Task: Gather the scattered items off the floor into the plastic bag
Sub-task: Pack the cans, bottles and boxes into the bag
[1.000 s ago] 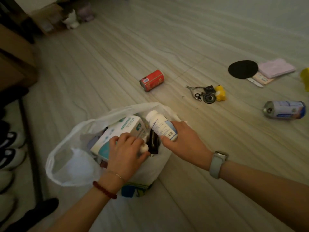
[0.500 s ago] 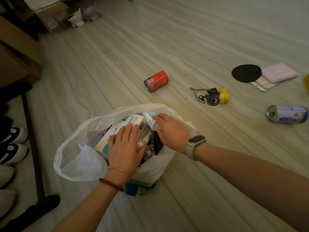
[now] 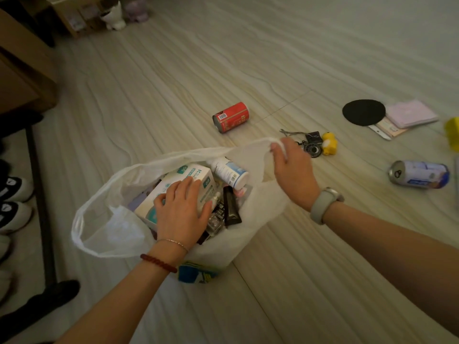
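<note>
A white plastic bag (image 3: 109,229) lies open on the floor, holding a white and teal box (image 3: 191,177), a white bottle (image 3: 229,171), a black tube (image 3: 229,207) and other small items. My left hand (image 3: 181,212) rests flat on the box inside the bag. My right hand (image 3: 290,170) pinches the bag's far rim and holds it up. On the floor beyond lie a red can (image 3: 231,117), a keyring with a yellow toy (image 3: 320,144), a silver and blue can (image 3: 419,174), a black disc (image 3: 363,112) and a pink pad (image 3: 411,113).
Shoes (image 3: 12,199) line the left edge beside a dark metal rail (image 3: 37,182). Wooden furniture (image 3: 22,70) stands at the far left, with a cardboard box and small figurines (image 3: 114,16) at the back. A yellow object (image 3: 452,131) shows at the right edge.
My right hand dropped the white bottle into the bag, then moved to the bag's far rim and lifted it. My left hand opened flat onto the box.
</note>
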The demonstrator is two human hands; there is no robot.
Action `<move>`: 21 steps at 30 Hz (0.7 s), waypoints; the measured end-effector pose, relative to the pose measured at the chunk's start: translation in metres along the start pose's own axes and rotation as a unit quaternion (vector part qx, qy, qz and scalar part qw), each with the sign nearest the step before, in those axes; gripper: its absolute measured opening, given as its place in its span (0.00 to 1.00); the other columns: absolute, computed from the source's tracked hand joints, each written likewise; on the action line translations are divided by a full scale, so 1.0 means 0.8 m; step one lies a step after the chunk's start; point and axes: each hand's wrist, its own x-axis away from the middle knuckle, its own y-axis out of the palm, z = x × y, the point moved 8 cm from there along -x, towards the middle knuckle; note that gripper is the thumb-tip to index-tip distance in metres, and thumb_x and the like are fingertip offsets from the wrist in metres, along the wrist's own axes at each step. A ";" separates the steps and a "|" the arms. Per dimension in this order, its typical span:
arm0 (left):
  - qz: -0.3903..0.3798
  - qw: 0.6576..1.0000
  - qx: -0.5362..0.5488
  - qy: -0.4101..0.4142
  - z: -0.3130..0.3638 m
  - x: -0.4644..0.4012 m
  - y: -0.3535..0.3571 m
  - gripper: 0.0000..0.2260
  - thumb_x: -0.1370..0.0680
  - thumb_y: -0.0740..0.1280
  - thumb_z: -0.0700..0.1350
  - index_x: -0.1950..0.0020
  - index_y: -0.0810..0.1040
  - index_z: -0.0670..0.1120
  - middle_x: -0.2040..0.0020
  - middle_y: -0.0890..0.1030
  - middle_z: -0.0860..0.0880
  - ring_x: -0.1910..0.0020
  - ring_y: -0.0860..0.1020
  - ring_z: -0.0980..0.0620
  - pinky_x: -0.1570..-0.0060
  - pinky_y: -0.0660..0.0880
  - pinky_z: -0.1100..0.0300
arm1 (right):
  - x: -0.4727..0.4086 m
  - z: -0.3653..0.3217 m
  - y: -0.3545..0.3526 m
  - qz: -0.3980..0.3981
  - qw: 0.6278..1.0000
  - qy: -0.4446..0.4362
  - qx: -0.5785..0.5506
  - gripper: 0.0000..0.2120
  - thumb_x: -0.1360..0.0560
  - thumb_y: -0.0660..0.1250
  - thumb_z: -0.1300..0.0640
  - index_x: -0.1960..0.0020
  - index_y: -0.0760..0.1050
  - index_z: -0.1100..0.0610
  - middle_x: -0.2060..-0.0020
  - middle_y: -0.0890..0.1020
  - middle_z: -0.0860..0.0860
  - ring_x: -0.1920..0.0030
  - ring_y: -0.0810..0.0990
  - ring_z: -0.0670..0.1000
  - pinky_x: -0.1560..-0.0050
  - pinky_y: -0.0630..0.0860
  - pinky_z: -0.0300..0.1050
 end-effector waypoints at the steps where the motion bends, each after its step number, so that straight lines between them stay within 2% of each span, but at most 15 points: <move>1: 0.013 1.000 0.003 -0.003 0.000 -0.002 -0.005 0.19 0.27 0.61 0.54 0.42 0.76 0.43 0.41 0.77 0.42 0.44 0.75 0.40 0.48 0.69 0.43 | -0.005 -0.006 -0.018 0.033 0.999 -0.011 -0.032 0.12 0.21 0.57 0.57 0.48 0.73 0.65 0.59 0.79 0.63 0.57 0.76 0.62 0.54 0.71 0.56; 3: 0.052 0.998 0.024 0.000 0.004 -0.008 -0.019 0.20 0.27 0.56 0.53 0.44 0.76 0.43 0.42 0.78 0.41 0.45 0.76 0.41 0.49 0.70 0.44 | -0.005 -0.013 -0.036 0.052 0.997 -0.044 -0.030 0.12 0.22 0.58 0.57 0.48 0.74 0.65 0.57 0.80 0.61 0.56 0.77 0.61 0.52 0.72 0.57; 5: 0.101 0.993 0.057 0.003 0.011 -0.014 -0.038 0.19 0.27 0.56 0.52 0.43 0.76 0.43 0.41 0.77 0.42 0.43 0.73 0.42 0.46 0.68 0.45 | 0.001 -0.019 -0.043 0.059 0.995 -0.085 -0.010 0.12 0.23 0.59 0.58 0.47 0.76 0.65 0.54 0.81 0.62 0.53 0.79 0.62 0.51 0.74 0.55; 9: 0.141 0.985 0.103 0.008 0.029 -0.034 -0.063 0.20 0.26 0.56 0.51 0.37 0.72 0.44 0.37 0.73 0.42 0.40 0.71 0.42 0.42 0.65 0.45 | 0.007 -0.056 -0.044 0.063 0.982 -0.179 0.003 0.15 0.25 0.58 0.54 0.49 0.78 0.62 0.58 0.82 0.57 0.57 0.78 0.53 0.55 0.70 0.42; 11: 0.128 0.986 0.103 0.010 0.036 -0.043 -0.062 0.22 0.25 0.55 0.52 0.35 0.70 0.44 0.35 0.72 0.41 0.38 0.70 0.41 0.41 0.65 0.44 | 0.003 -0.055 -0.032 0.018 0.986 -0.163 0.025 0.17 0.24 0.56 0.50 0.45 0.77 0.59 0.55 0.81 0.55 0.55 0.79 0.54 0.55 0.71 0.43; 13: 0.112 0.988 0.105 0.012 0.041 -0.051 -0.058 0.23 0.25 0.53 0.53 0.35 0.70 0.44 0.35 0.72 0.41 0.37 0.70 0.40 0.42 0.65 0.43 | -0.001 -0.029 -0.023 -0.043 0.990 -0.111 0.072 0.20 0.25 0.54 0.47 0.39 0.74 0.54 0.48 0.78 0.52 0.48 0.77 0.53 0.52 0.72 0.45; 16: 0.096 0.987 0.123 0.026 0.060 -0.067 -0.054 0.23 0.25 0.52 0.54 0.36 0.72 0.44 0.36 0.74 0.41 0.37 0.70 0.40 0.41 0.65 0.42 | 0.005 0.009 -0.032 -0.102 0.989 -0.103 0.020 0.24 0.24 0.53 0.43 0.32 0.67 0.52 0.41 0.72 0.50 0.42 0.70 0.45 0.42 0.65 0.38; 19: 0.105 0.981 0.152 0.065 0.102 -0.097 -0.061 0.22 0.25 0.53 0.54 0.38 0.74 0.44 0.39 0.75 0.42 0.40 0.72 0.41 0.42 0.66 0.44 | 0.000 0.041 -0.062 -0.067 0.992 -0.099 -0.032 0.27 0.26 0.47 0.42 0.33 0.67 0.53 0.42 0.70 0.47 0.40 0.67 0.43 0.38 0.61 0.37; 21: 0.103 0.973 0.181 0.097 0.141 -0.123 -0.061 0.22 0.26 0.53 0.54 0.39 0.75 0.45 0.40 0.76 0.43 0.41 0.73 0.42 0.43 0.67 0.46 | -0.014 0.080 -0.082 -0.026 0.998 -0.044 -0.024 0.26 0.25 0.49 0.44 0.34 0.68 0.55 0.42 0.72 0.49 0.40 0.69 0.46 0.38 0.62 0.38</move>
